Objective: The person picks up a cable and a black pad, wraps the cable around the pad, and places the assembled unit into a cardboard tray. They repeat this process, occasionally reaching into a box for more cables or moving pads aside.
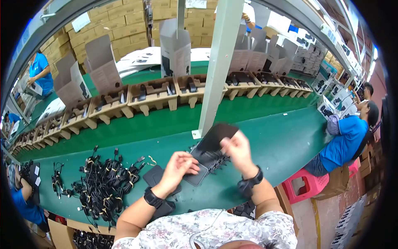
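- At frame centre, the right hand (237, 150) pinches the top corner of a flat black pouch (215, 139).
- The left hand (177, 168) grips another black pouch (198, 174) by its lower edge.
- Both pouches look light, thin and floppy; edges offer the surest hold.
- A pile of bundled black cables (103, 182) lies lower left on the green table (286, 141).

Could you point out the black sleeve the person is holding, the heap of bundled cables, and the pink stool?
Black sleeve (217, 136), head view: middle of its raised flat face.
Heap of bundled cables (103, 182), head view: centre of the pile.
Pink stool (309, 184), head view: its seat top.
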A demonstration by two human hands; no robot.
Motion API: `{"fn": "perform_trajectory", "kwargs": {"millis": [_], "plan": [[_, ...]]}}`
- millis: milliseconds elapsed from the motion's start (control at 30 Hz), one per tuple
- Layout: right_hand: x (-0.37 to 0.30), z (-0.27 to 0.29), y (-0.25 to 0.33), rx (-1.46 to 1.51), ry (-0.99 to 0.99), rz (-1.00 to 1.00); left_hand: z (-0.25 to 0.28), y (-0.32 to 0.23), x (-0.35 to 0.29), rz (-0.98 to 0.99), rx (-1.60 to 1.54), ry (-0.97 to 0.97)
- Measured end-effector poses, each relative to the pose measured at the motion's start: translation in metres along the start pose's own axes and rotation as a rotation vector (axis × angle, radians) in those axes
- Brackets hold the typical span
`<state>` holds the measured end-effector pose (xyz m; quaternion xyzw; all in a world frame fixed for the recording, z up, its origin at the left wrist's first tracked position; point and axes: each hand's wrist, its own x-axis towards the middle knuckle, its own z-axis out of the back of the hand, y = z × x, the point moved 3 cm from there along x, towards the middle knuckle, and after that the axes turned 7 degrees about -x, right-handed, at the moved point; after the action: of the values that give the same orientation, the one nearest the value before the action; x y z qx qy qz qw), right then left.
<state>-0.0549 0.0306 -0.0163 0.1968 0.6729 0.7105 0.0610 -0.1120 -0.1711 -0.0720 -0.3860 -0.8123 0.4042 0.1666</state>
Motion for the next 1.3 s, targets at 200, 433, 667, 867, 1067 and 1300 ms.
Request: {"fn": "perform_trajectory", "kwargs": {"millis": [200,433,667,867,1067,1300], "plan": [[0.090,0.088,0.026,0.067,-0.570,0.364,0.030,-0.042,-0.045,-0.415,1.302,-0.081],[0.264,0.135,-0.041,-0.561,-0.525,0.370,0.057,-0.016,-0.072,-0.280,1.683,-0.093],[0.354,0.088,-0.092,-0.824,-0.494,0.399,0.083,-0.012,-0.084,-0.296,1.565,-0.264],[0.411,0.113,-0.118,-0.954,-0.267,0.222,0.081,-0.016,-0.077,-0.250,1.529,-0.238],[0.396,0.092,-0.140,-0.687,-0.214,0.284,0.085,-0.018,-0.076,-0.239,1.528,-0.263],[0.403,0.123,-0.121,-1.006,-0.463,0.295,0.086,-0.018,-0.077,-0.253,1.518,-0.271]]}}
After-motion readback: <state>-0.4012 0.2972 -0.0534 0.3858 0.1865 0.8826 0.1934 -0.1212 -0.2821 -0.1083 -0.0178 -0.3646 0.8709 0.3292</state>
